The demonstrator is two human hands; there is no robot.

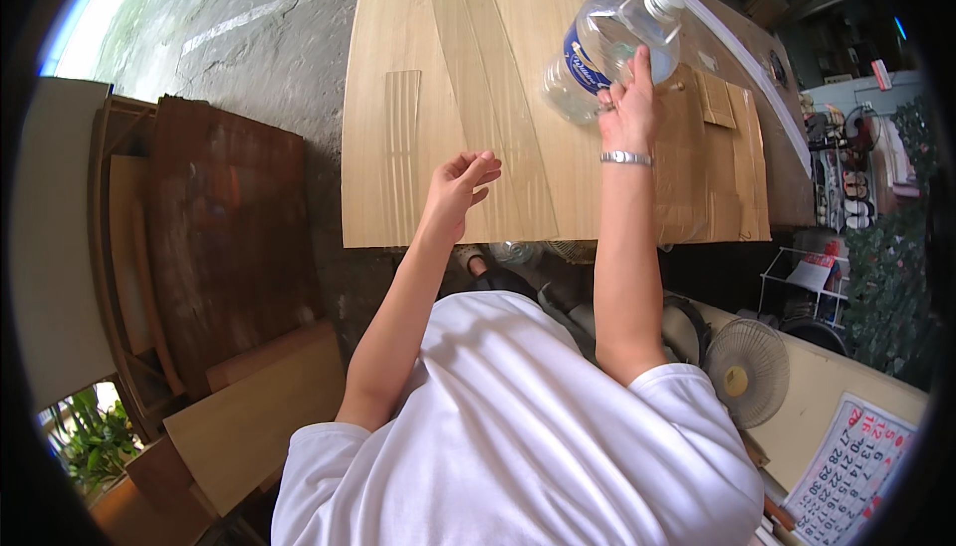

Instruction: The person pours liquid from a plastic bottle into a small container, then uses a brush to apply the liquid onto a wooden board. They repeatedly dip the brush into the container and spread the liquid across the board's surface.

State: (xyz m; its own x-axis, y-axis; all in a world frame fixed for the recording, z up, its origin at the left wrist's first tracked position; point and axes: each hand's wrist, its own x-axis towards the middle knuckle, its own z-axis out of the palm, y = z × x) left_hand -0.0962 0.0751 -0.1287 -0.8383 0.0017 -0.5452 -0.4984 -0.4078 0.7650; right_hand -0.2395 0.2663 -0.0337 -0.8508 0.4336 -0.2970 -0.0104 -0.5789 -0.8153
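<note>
seemingly tipped on its side, the clear plastic bottle with a blue label and white cap (609, 46) lies at the far right of the pale wooden board (398, 18), its long axis running from near-left to far-right, cap pointing away. the right hand (627, 108) wraps its fingers around the bottle's near side, holding it. the left hand (460, 185) hovers loosely spread, holding nothing, over the long thin wooden strip (498, 118), left of and nearer than the bottle.

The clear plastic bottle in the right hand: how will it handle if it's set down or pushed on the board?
The clear plastic bottle looks nearly empty, so probably light. Its round body may roll if laid on the plywood board. The thin walls likely dent under the right hand.
</note>
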